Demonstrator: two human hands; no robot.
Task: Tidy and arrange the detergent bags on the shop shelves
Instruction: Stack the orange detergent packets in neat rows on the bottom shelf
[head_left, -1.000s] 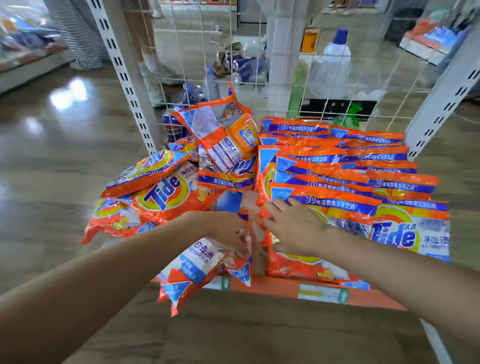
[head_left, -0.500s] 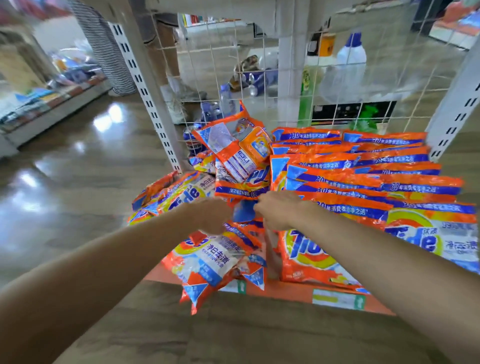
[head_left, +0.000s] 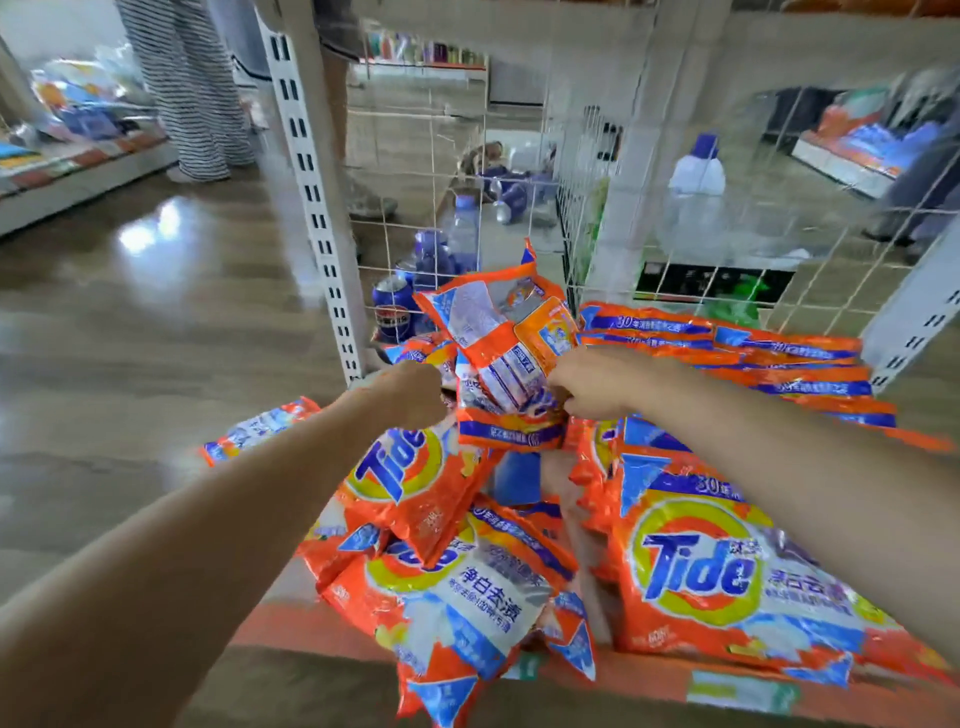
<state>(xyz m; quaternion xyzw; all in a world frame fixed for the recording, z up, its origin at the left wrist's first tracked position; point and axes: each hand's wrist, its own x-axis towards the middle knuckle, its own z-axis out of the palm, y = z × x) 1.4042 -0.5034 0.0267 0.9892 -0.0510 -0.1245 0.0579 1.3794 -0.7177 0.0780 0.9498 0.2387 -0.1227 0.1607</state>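
Centrally, crinkled orange detergent bag (head_left: 506, 364), back-side up

A wire grid (head_left: 519, 197) walls off the back of the shelf (head_left: 649, 675); a slotted white post (head_left: 317, 208) blocks the left corner; detergent bags (head_left: 696, 566) crowd the shelf; open floor (head_left: 130, 338) lies to the left.

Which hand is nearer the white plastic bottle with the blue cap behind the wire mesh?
Right. The right hand lies below-left of the bottle; the left hand is farther left.
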